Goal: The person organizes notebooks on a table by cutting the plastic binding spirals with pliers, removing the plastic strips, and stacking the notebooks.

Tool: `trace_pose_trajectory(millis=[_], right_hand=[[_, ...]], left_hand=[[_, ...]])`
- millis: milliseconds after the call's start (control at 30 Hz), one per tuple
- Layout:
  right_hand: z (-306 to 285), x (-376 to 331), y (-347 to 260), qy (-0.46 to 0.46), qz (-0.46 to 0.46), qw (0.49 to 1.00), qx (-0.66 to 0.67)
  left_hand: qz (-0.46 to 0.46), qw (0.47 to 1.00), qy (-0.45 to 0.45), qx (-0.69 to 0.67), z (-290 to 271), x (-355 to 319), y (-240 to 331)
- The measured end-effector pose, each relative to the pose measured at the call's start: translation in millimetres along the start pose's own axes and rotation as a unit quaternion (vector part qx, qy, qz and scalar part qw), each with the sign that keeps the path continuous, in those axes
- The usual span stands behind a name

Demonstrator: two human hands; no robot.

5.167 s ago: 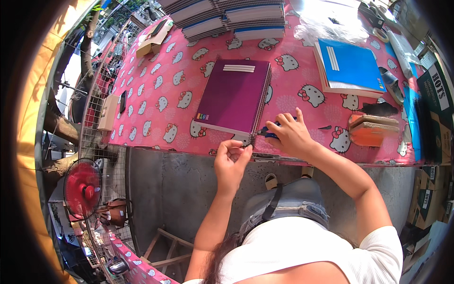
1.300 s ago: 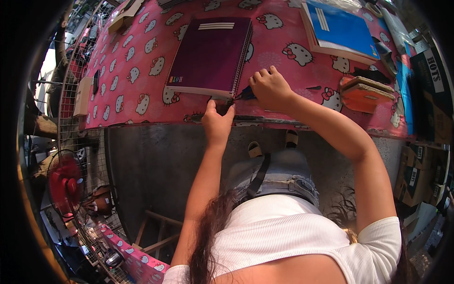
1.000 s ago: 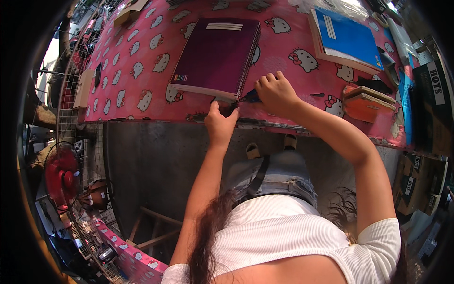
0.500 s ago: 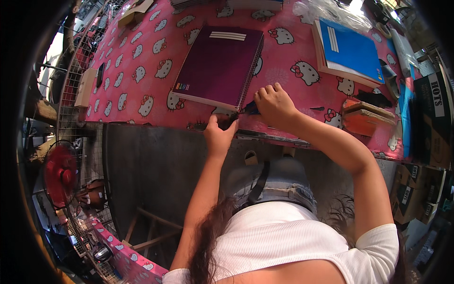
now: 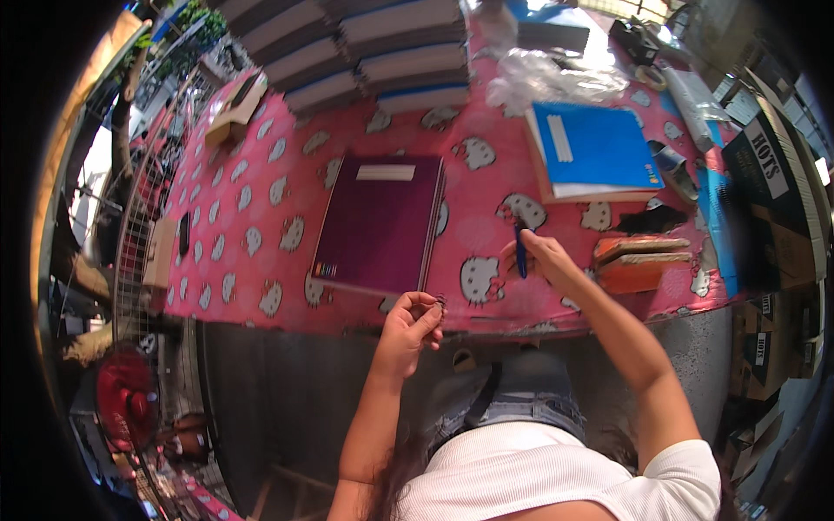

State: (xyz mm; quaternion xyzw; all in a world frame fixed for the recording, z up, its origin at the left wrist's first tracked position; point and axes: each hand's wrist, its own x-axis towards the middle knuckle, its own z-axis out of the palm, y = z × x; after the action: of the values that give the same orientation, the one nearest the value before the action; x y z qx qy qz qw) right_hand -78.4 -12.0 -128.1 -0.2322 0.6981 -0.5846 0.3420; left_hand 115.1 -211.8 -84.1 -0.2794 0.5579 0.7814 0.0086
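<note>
A dark purple notebook [image 5: 380,224] with a white label lies closed on the pink patterned tablecloth [image 5: 252,217]. My left hand [image 5: 411,322] hovers at the table's near edge, just below the notebook's lower right corner, pinching a tiny dark object between thumb and fingers. My right hand [image 5: 540,258] rests on the cloth to the right of the notebook and grips a blue pen [image 5: 519,249] held upright.
A blue notebook [image 5: 591,152] on a brown board lies at the right. Orange and brown blocks [image 5: 641,260] sit near my right hand. Stacked books [image 5: 365,48] line the far edge, with clear plastic wrap [image 5: 552,82]. A red fan [image 5: 124,397] stands lower left; cardboard boxes [image 5: 769,165] right.
My right hand moved away from the notebook's corner to the right with the pen. My left hand drew back from the corner, still pinching something small. The view tilted up, showing more of the table.
</note>
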Motion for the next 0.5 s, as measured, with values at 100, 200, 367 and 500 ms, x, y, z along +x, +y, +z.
trace_pose_trajectory(millis=[100,200,367,500], right_hand=[[-15,-21,37,0.081,-0.035,0.955,0.282],[1,-19,49,0.103,-0.129,0.95,0.265],[-4,-11,49,0.088,-0.126,0.956,0.251],[-6,-12,49,0.06,-0.137,0.974,0.172]], left_hand=[[0.0,0.986,-0.111,-0.121,52,44,39],[0.037,0.981,-0.126,-0.144,111,125,85],[0.162,0.978,-0.084,-0.104,219,278,174],[0.314,0.946,0.008,0.075,278,371,227]])
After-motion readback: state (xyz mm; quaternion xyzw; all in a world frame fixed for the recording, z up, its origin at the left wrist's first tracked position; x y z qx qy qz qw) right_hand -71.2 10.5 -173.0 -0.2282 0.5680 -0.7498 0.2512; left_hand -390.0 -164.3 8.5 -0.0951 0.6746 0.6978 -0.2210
